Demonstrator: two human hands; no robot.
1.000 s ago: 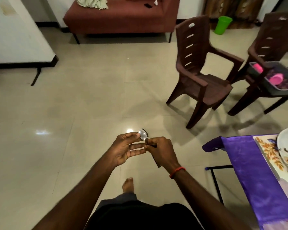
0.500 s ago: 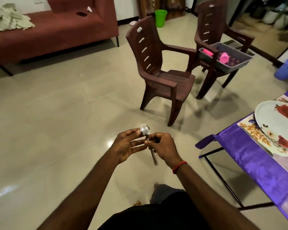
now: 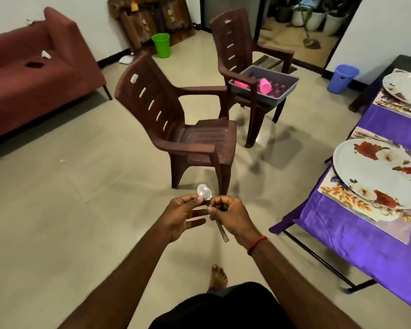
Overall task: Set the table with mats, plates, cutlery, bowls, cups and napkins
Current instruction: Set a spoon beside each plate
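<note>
Tiled floor (image 3: 57,198), brown chairs (image 3: 176,129); purple-draped worktop (image 3: 365,252) to my right carries mats (image 3: 342,198) and plates (image 3: 375,172). Spoon (image 3: 204,193) is off the worktop, out front. Right hand (image 3: 233,219) fingers (image 3: 220,203) pinch its neck, handle hanging down. Left hand (image 3: 180,217) thumb touches the bowl, fingers loosely straight. I judge it light, rigid, slick metal. Take the handle, not the polished bowl.

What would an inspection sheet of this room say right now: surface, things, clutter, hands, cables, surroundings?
Surface: table under purple cloth.
Job's things: near plate and far plate, each on a mat; spoon; pink cups in grey tray on far chair.
Clutter: small items on sofa.
Hands: right hand grips spoon handle; left hand thumb touches its bowl.
Cables: nothing seen.
Surroundings: near chair, green bin, blue bin.
</note>
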